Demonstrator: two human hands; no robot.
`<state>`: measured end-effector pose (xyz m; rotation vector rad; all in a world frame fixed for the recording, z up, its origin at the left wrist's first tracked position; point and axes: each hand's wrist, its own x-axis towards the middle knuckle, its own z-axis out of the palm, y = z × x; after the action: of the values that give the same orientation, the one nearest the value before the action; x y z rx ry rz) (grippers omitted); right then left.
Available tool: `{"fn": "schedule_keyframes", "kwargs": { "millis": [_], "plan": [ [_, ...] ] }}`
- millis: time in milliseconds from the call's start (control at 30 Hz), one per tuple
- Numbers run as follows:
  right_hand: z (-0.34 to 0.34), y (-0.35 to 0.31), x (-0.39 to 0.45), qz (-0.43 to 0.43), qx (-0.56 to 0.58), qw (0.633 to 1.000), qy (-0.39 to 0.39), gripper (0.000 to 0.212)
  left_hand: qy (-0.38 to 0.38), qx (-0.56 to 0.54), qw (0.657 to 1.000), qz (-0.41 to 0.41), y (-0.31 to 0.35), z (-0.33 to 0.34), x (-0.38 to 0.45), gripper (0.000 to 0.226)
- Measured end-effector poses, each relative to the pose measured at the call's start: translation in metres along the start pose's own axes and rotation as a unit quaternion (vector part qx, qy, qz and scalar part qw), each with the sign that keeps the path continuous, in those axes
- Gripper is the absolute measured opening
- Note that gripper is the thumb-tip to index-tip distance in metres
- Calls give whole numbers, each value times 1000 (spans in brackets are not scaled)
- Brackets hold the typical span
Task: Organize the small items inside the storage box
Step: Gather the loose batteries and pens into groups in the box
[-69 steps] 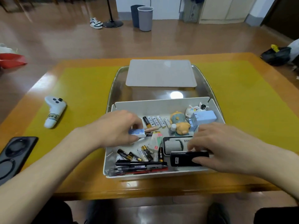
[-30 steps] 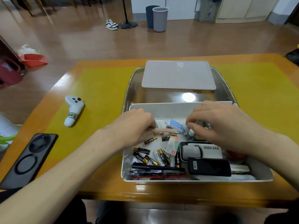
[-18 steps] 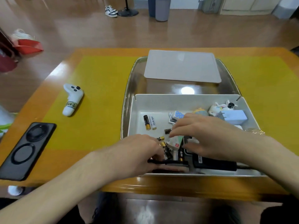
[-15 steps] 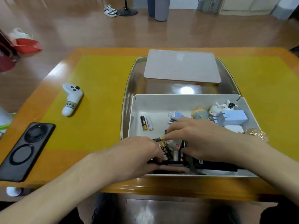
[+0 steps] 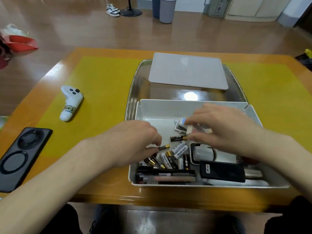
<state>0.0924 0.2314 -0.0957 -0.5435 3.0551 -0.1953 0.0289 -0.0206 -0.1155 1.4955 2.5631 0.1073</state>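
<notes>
The white storage box (image 5: 162, 107) stands on the table near me. Inside lie several batteries (image 5: 170, 159), dark pens (image 5: 166, 174) along the near wall, a black device (image 5: 222, 171) and a mini fan package (image 5: 202, 152). My left hand (image 5: 135, 141) reaches into the box's left part, its fingertips pinching a small black and gold battery (image 5: 164, 147). My right hand (image 5: 221, 127) hovers over the box's middle right, fingers closed on a small pale item (image 5: 190, 129) next to a blue and white piece (image 5: 183, 120). Toys at the back right are hidden by that hand.
A grey lid (image 5: 187, 71) lies on a clear tray (image 5: 136, 81) behind the box. On the yellow mat (image 5: 101, 85) to the left rest a white controller (image 5: 70, 103) and a black phone (image 5: 18, 157). The table's near edge runs just below the box.
The batteries are now gathered in the near-left part above the pens. My left hand has moved up from the pens to a battery. My right hand has lifted toward the box's middle with a small item.
</notes>
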Motion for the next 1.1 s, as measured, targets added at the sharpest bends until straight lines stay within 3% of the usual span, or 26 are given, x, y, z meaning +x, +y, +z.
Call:
{"fn": "schedule_keyframes", "kwargs": {
  "millis": [133, 333, 433, 567, 700, 900, 1100],
  "plan": [
    [-2, 9, -9, 49, -96, 989, -101, 37, -4, 67, 998, 11, -7, 8, 16, 31],
    [5, 3, -7, 55, -91, 984, -145, 42, -13, 107, 994, -24, -22, 18, 24, 34],
    [11, 2, -1, 52, -73, 987, -132, 41, -20, 108, 993, -41, -33, 17, 23, 37],
    [10, 21, -11, 77, -3, 996, -37, 40, -81, 220, 971, -45, -27, 0, 50, 29],
    [21, 15, 10, 78, 8, 996, 31, 38, -88, 278, 956, -42, -22, 10, 53, 23],
    [39, 8, 30, 76, -43, 996, 9, 16, -65, 235, 969, -48, -24, 13, 57, 28],
    [13, 31, 11, 147, -63, 984, 76, 26, -44, 187, 980, -44, -31, 17, 63, 34]
  ]
}}
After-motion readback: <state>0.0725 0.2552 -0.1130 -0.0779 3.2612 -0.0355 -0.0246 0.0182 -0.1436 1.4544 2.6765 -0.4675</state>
